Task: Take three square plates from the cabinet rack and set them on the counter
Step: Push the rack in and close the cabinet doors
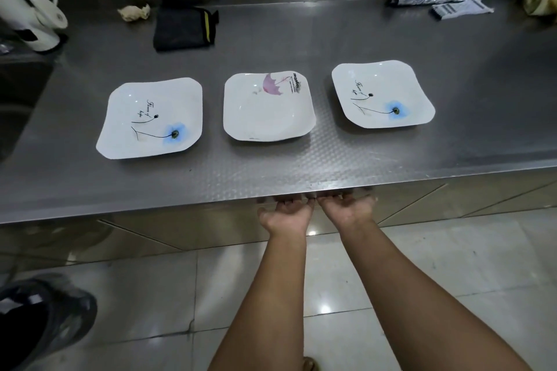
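Three square plates lay in a row on the steel desk (301,166), apart: the left plate (150,119), the middle plate (268,108) and the right plate (382,93). The left hand (286,211) and right hand (346,208) reached under the desk's front edge, palms up, fingers hidden, holding nothing visible.

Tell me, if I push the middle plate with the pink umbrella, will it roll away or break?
The middle plate is square and lies flat on the metal counter, so it would probably slide, not roll. Its glossy white surface looks like ceramic: likely stiff, a bit slippery, and breakable if it went over the front edge.
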`<action>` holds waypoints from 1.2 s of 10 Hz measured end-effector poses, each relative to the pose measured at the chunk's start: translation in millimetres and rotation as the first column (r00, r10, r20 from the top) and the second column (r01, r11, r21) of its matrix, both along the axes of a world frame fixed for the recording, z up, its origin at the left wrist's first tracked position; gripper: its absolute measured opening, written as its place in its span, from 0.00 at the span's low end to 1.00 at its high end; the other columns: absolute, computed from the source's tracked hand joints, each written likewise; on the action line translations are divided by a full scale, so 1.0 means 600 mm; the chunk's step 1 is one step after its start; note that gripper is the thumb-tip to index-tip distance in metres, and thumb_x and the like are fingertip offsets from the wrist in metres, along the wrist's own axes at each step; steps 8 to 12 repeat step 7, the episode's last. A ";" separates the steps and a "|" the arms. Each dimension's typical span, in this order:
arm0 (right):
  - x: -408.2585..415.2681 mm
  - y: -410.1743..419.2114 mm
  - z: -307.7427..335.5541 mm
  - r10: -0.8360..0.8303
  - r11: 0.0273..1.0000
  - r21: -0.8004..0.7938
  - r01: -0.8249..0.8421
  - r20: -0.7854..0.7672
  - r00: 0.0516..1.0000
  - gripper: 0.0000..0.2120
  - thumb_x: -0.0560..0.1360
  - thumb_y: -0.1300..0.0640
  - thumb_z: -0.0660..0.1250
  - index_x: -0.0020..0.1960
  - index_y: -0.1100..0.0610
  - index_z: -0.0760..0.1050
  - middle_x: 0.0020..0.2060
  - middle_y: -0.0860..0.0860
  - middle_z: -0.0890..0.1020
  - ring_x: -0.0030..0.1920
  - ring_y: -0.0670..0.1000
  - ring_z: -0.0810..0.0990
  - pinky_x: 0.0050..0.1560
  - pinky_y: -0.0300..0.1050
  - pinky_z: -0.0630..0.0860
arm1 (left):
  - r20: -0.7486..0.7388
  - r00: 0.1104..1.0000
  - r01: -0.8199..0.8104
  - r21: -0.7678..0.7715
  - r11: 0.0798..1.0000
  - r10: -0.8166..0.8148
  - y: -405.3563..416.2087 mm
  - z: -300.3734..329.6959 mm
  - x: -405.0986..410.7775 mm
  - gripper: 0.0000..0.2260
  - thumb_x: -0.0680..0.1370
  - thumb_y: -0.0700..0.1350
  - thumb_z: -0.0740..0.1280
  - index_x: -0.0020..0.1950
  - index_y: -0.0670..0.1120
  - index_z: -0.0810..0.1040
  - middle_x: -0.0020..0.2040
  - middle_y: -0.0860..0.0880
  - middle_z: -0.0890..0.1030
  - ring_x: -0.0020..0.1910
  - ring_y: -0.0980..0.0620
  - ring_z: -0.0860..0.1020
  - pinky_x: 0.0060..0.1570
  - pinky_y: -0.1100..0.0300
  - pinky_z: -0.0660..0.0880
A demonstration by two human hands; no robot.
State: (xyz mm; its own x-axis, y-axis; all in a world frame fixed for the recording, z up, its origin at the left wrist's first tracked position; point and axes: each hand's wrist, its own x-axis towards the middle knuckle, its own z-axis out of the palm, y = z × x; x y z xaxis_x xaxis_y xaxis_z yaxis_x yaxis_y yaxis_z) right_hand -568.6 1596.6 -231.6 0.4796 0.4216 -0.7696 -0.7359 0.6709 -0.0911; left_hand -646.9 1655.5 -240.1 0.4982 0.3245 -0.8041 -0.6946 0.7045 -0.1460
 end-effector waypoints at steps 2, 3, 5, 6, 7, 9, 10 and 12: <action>-0.004 0.001 -0.005 0.085 0.996 -0.041 -0.084 0.025 0.996 0.25 0.76 0.37 0.49 0.60 0.54 0.69 0.69 0.56 0.70 0.67 0.59 0.70 0.66 0.62 0.65 | -0.076 0.996 0.049 0.062 0.997 -0.045 -0.006 -0.003 0.004 0.25 0.79 0.57 0.46 0.70 0.46 0.67 0.70 0.44 0.71 0.67 0.46 0.70 0.71 0.41 0.54; -0.005 -0.007 -0.019 0.111 0.991 -0.075 -0.109 0.033 0.993 0.29 0.76 0.35 0.46 0.66 0.52 0.66 0.72 0.55 0.67 0.70 0.58 0.67 0.71 0.59 0.61 | -0.099 0.991 0.105 0.105 0.989 -0.094 0.002 -0.006 0.004 0.26 0.79 0.57 0.47 0.71 0.46 0.65 0.73 0.44 0.67 0.72 0.47 0.66 0.72 0.43 0.53; -0.018 -0.050 -0.046 0.354 0.917 -0.227 -0.328 0.087 0.931 0.31 0.79 0.39 0.42 0.74 0.56 0.60 0.73 0.58 0.65 0.73 0.57 0.64 0.71 0.54 0.58 | -0.239 0.940 0.297 0.226 0.928 -0.243 -0.008 -0.025 -0.032 0.30 0.80 0.59 0.42 0.76 0.42 0.57 0.76 0.43 0.62 0.75 0.46 0.60 0.73 0.44 0.50; -0.043 -0.086 -0.040 0.592 0.753 -0.391 -0.530 0.049 0.804 0.26 0.81 0.44 0.46 0.71 0.58 0.64 0.72 0.59 0.67 0.72 0.56 0.66 0.71 0.53 0.60 | -0.364 0.874 0.411 0.198 0.890 -0.323 -0.026 -0.034 -0.088 0.31 0.81 0.59 0.42 0.75 0.40 0.60 0.76 0.41 0.62 0.75 0.45 0.60 0.74 0.46 0.51; -0.077 -0.129 -0.025 0.641 0.706 -0.390 -0.591 -0.003 0.768 0.25 0.81 0.46 0.47 0.71 0.59 0.65 0.71 0.59 0.68 0.71 0.57 0.67 0.71 0.55 0.60 | -0.337 0.880 0.403 0.157 0.902 -0.335 -0.057 -0.020 -0.146 0.31 0.80 0.60 0.42 0.75 0.40 0.59 0.76 0.40 0.63 0.75 0.45 0.60 0.74 0.46 0.51; -0.077 -0.129 -0.025 0.641 0.706 -0.390 -0.591 -0.003 0.768 0.25 0.81 0.46 0.47 0.71 0.59 0.65 0.71 0.59 0.68 0.71 0.57 0.67 0.71 0.55 0.60 | -0.337 0.880 0.403 0.157 0.902 -0.335 -0.057 -0.020 -0.146 0.31 0.80 0.60 0.42 0.75 0.40 0.59 0.76 0.40 0.63 0.75 0.45 0.60 0.74 0.46 0.51; -0.077 -0.129 -0.025 0.641 0.706 -0.390 -0.591 -0.003 0.768 0.25 0.81 0.46 0.47 0.71 0.59 0.65 0.71 0.59 0.68 0.71 0.57 0.67 0.71 0.55 0.60 | -0.337 0.880 0.403 0.157 0.902 -0.335 -0.057 -0.020 -0.146 0.31 0.80 0.60 0.42 0.75 0.40 0.59 0.76 0.40 0.63 0.75 0.45 0.60 0.74 0.46 0.51; -0.077 -0.129 -0.025 0.641 0.706 -0.390 -0.591 -0.003 0.768 0.25 0.81 0.46 0.47 0.71 0.59 0.65 0.71 0.59 0.68 0.71 0.57 0.67 0.71 0.55 0.60 | -0.337 0.880 0.403 0.157 0.902 -0.335 -0.057 -0.020 -0.146 0.31 0.80 0.60 0.42 0.75 0.40 0.59 0.76 0.40 0.63 0.75 0.45 0.60 0.74 0.46 0.51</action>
